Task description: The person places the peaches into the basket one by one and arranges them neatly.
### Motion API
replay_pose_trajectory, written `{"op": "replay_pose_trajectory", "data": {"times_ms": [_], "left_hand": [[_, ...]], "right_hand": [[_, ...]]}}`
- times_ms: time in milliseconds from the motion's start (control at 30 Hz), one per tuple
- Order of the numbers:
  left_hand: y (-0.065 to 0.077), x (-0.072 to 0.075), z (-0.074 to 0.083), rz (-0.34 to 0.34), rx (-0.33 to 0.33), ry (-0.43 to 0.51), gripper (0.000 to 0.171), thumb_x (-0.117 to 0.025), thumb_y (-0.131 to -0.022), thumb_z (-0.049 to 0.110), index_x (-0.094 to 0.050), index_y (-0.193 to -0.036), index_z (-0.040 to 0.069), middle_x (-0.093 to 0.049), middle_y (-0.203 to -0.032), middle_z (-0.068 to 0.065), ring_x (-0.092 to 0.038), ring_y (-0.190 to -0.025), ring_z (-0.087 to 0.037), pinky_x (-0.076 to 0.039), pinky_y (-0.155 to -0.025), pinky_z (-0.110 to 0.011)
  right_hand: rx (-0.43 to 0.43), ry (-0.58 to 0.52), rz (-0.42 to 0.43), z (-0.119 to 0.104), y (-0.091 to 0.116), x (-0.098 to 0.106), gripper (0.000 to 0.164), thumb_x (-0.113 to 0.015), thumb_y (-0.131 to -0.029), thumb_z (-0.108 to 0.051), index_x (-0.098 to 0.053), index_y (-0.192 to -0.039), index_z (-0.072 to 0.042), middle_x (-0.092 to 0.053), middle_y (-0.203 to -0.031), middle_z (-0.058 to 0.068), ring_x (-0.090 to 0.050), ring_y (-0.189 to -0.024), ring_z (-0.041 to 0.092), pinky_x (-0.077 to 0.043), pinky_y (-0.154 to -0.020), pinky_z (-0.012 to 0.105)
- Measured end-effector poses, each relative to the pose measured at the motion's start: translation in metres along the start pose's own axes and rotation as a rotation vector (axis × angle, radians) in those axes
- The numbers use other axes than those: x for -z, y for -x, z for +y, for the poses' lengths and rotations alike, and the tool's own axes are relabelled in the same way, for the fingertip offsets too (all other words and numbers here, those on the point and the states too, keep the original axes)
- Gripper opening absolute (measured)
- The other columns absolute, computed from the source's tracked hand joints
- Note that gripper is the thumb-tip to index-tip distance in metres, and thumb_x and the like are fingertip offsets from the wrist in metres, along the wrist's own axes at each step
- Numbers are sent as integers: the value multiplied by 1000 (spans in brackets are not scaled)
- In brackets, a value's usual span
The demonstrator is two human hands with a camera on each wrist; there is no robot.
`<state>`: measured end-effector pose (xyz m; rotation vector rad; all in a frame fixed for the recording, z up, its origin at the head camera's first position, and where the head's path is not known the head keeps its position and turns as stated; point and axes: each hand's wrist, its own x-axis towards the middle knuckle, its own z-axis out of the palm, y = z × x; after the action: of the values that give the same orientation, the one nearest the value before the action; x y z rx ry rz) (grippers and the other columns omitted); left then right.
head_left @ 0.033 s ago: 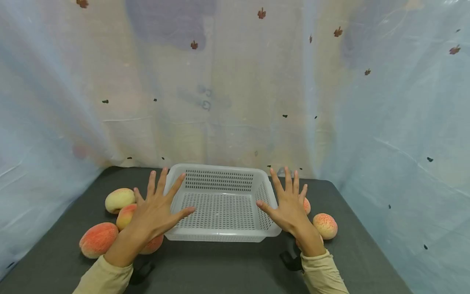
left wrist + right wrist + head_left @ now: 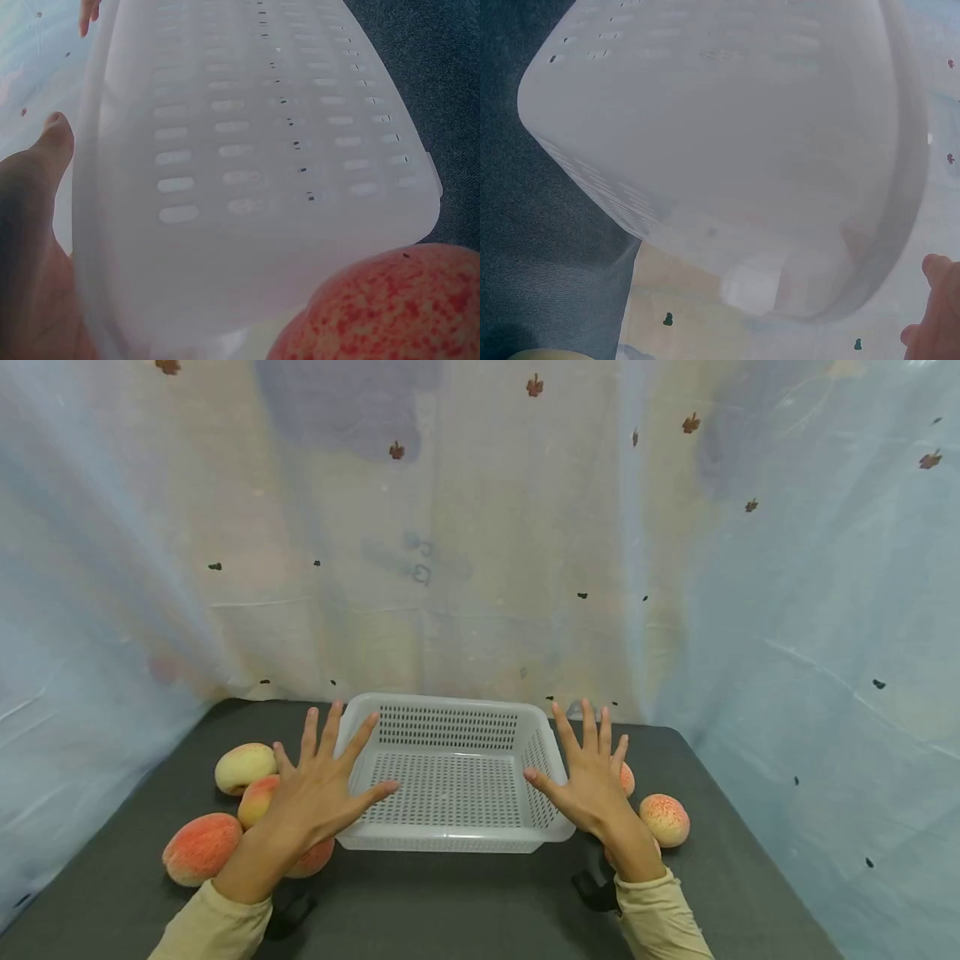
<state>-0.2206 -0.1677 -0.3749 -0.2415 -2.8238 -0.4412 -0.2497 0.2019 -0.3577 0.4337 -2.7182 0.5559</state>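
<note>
A white perforated plastic basket (image 2: pixel 450 839) stands between the two hands. My left hand (image 2: pixel 318 797), fingers straight and spread, hovers by its left side with the thumb over the rim; it holds nothing. On the opposite side my right hand (image 2: pixel 592 789) is spread too, its thumb over the right rim. Peaches lie around the left arm: a pale yellow one (image 2: pixel 245 768), a red one (image 2: pixel 201 850), and two partly hidden by the hand and wrist. The left wrist view shows a speckled peach (image 2: pixel 397 311) close to the basket wall (image 2: pixel 202 270).
Right of the right hand lies a speckled peach (image 2: pixel 665 821); another (image 2: pixel 627 780) peeks out behind the fingers, and more is hidden under the wrist. Everything rests on a dark grey table (image 2: pixel 450 910). A pale plastic sheet (image 2: pixel 480 543) hangs behind and beside it.
</note>
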Motion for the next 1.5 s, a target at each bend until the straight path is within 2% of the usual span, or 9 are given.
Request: {"op": "replay_pose_trajectory", "data": {"times_ms": [267,533,867,1167,1267,1400,1500], "left_hand": [[2,5,1,-15,11,9,99,-50,-87,81,-3,-163,38,16,-171,-14,10,-154,-52,-1,-102,-90],[1,8,-1,-13,19,-1,101,-51,-87,81,0,-163,38,15,-171,-15,9,-154,-53,-2,-103,-90],[2,12,-5,7,8,4,99,-53,-87,78,0,-162,41,8,-171,-17,1,-154,-53,-9,-106,-88],[-2,12,-10,70,-17,-9,100,-63,-86,71,-12,-164,34,-8,-169,-25,-10,-152,-55,-18,-108,-83],[-2,11,-12,102,-44,6,98,-66,-88,65,-14,-164,31,-16,-167,-26,-17,-150,-54,-25,-109,-79],[-2,9,-14,120,-86,36,93,-66,-91,60,-18,-164,28,-21,-165,-26,-22,-149,-53,-31,-108,-76],[-3,7,-15,133,-101,55,91,-68,-92,55,-20,-163,26,-24,-164,-25,-24,-149,-52,-33,-106,-76]], "right_hand": [[-6,-14,-20,2,0,-1,100,-55,-88,-76,-4,-164,-36,14,-172,8,22,-156,40,10,-115,78],[-16,-67,-62,5,0,0,98,-58,-91,-69,-2,-164,-36,15,-172,7,22,-156,39,9,-118,74],[-25,-84,-129,15,-1,-3,98,-59,-91,-67,-1,-163,-37,11,-172,12,15,-156,43,-2,-118,76],[12,-161,-222,26,-3,-2,99,-66,-91,-58,-6,-165,-29,-9,-169,25,-6,-153,55,-21,-108,83],[21,-204,-254,29,-4,-2,98,-66,-93,-54,-8,-165,-23,-18,-168,23,-16,-152,53,-25,-110,79],[27,-304,-306,33,-4,-4,91,-65,-97,-46,-12,-164,-13,-31,-163,23,-36,-146,48,-36,-111,69],[18,-364,-339,36,-5,-6,86,-63,-100,-40,-15,-163,-9,-44,-155,26,-50,-137,46,-47,-104,61]]}}
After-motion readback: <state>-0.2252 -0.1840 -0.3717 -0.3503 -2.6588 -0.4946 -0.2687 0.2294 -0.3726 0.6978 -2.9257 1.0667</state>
